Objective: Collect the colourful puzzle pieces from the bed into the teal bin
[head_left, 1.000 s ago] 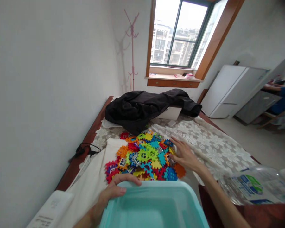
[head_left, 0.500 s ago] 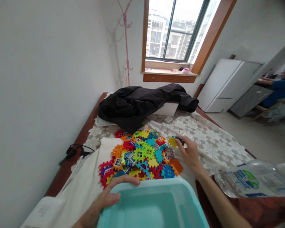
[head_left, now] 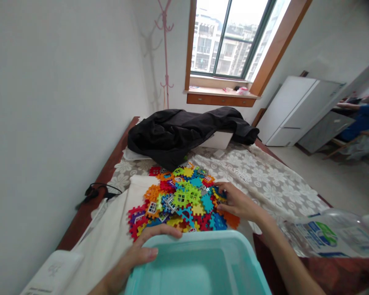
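Meanwhile, right hand (head_left: 238,203) fingers the block pile's (head_left: 184,198) right edge.

We see a dark wooden bed (head_left: 94,205) w/ a white floral lace cover (head_left: 273,184). On it: a crumpled black jacket (head_left: 178,133) at the far end, a white cloth (head_left: 117,229) on the left, a heap of bright plastic interlocking tiles (head_left: 181,200) in the middle, a turquoise plastic bin (head_left: 199,266) at the near edge, and a black cable (head_left: 95,192) on the bare wood, left.
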The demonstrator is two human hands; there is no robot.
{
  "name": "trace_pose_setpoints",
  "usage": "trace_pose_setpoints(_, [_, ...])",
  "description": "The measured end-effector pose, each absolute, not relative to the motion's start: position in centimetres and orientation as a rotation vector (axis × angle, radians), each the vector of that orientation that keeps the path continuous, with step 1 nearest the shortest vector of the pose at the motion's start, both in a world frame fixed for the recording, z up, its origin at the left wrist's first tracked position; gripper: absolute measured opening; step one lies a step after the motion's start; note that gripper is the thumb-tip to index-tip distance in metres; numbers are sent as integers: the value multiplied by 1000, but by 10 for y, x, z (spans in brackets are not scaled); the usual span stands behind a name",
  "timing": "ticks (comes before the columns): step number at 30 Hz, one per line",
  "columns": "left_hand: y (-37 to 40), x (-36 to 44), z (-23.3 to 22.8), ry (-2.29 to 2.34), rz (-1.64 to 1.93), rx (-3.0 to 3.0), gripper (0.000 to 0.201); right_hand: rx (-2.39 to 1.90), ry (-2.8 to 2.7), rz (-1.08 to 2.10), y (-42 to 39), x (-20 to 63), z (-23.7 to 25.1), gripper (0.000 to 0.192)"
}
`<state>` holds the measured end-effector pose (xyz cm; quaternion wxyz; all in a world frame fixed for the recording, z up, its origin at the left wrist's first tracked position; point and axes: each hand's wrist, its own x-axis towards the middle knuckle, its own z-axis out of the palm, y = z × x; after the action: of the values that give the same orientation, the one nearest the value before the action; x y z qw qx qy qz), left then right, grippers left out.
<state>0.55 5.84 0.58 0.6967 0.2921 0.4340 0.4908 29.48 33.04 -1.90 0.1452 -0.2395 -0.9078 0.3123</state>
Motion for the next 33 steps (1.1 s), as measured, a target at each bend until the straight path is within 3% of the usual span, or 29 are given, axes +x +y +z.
trace_pose_setpoints(10, [57,8,6,828,1094,588,47,-978,-2411,649,339,288,-33,23])
trace_pose_setpoints(12, [58,7,5,843,1105,601,47,-961,-2180,765,332,288,-28,20])
trace_pose_setpoints(16, [58,5,3,873,1114,633,48,-627,-1780,1295,297,293,4,26])
trace_pose_setpoints(18, [58,5,1,903,1107,653,48,-367,-1903,1530,278,297,22,30])
trace_pose_setpoints(21, [58,6,1,922,1120,668,48,-106,-2198,1659,269,299,40,52])
trace_pose_setpoints(24, [59,7,1,903,1133,658,47,-324,-2192,1481,285,296,35,52])
trace_pose_setpoints(27, [59,5,2,915,1109,671,46,-700,-2390,1082,308,294,15,44])
trace_pose_setpoints(29, [59,4,1,918,1097,681,46,-786,-2583,874,318,294,1,53])
trace_pose_setpoints(33, [59,4,2,895,1093,663,47,-806,-2705,806,323,293,-13,54])
